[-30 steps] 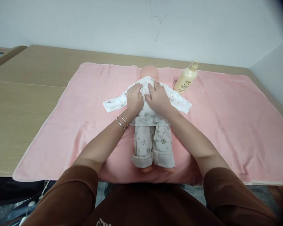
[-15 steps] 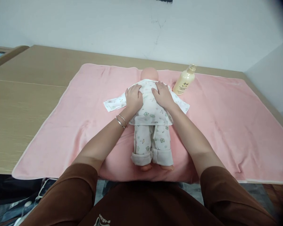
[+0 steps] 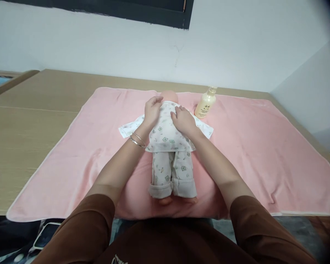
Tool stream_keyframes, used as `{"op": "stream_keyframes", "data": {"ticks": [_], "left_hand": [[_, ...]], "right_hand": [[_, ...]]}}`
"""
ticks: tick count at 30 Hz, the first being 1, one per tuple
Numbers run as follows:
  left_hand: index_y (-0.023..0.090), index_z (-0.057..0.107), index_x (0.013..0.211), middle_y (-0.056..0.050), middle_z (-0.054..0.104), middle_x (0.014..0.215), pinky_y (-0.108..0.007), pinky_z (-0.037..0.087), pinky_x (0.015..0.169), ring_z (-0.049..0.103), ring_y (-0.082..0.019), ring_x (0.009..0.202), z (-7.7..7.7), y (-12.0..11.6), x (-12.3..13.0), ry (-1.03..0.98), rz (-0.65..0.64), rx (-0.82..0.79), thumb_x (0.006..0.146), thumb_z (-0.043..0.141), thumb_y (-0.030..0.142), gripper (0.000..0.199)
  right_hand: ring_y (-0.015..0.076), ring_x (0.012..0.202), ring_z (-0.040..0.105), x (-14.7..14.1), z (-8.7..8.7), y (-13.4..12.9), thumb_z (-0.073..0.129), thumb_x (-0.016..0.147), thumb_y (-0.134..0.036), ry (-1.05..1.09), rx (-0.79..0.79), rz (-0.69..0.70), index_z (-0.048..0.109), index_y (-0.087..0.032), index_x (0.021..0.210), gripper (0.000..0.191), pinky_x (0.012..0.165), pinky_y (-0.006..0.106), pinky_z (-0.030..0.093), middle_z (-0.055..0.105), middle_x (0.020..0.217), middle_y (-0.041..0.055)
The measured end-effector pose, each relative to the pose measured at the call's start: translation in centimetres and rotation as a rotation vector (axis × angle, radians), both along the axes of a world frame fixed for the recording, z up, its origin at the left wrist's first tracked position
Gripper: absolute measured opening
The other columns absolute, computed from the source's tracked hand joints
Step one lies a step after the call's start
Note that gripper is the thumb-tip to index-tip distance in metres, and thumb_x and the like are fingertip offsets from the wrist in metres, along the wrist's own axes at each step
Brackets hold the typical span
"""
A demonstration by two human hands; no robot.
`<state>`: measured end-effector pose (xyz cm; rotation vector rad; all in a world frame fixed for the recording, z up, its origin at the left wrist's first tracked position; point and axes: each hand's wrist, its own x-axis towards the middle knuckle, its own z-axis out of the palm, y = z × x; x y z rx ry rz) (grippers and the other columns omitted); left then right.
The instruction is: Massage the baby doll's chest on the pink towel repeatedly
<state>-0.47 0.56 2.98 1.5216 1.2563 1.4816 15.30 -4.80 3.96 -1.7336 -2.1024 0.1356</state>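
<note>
A baby doll (image 3: 169,96) lies in the middle, its bare head at the far end and its feet toward me. It wears a white printed shirt (image 3: 167,132) with the sleeves spread sideways, and matching trousers (image 3: 161,172) with rolled cuffs. My left hand (image 3: 152,111) is at the shirt's left shoulder, its fingers stretched and slightly curved beside the doll's head. Flat on the right upper part of the shirt rests my right hand (image 3: 183,120), fingers spread. Neither hand grips anything that I can see. The doll's face is hidden.
Under the doll a pink blanket (image 3: 258,154) covers much of the wooden table (image 3: 38,146). A yellowish pump bottle (image 3: 206,104) stands right of the doll's head. Behind the table rises a white wall (image 3: 222,47) with a dark frame (image 3: 154,14).
My left hand has lifted from lying flat on the shirt and moved up toward the doll's head. My right hand stays on the shirt. The view has tilted upward.
</note>
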Motion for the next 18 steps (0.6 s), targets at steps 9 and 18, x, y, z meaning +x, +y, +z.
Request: {"op": "stream_keyframes", "data": {"ticks": [9,18], "left_hand": [[0.015,0.069,0.121,-0.014,0.073,0.136,-0.049,0.049,0.123,0.066,-0.029,0.132,-0.4,-1.2,2.4,0.315,0.054,0.042,0.084,0.048,0.004,0.043],[0.009,0.066,0.122,-0.027,0.065,0.139,-0.069,0.03,0.126,0.051,-0.048,0.141,-3.2,-2.0,3.1,0.605,0.175,0.037,0.093,0.055,0.026,0.035]], "right_hand": [[0.0346,0.126,0.064,-1.1,0.9,0.6,0.038,0.098,-0.02,0.069,0.089,0.072,0.069,-0.012,0.126,0.044,0.113,0.052,0.049,0.071,0.134,0.0184],[0.042,0.139,0.054,0.6,-1.8,4.1,0.038,0.103,-0.044,0.069,-0.017,-0.019,0.066,-0.003,0.129,0.056,0.122,0.057,0.039,0.064,0.143,0.0258]]}}
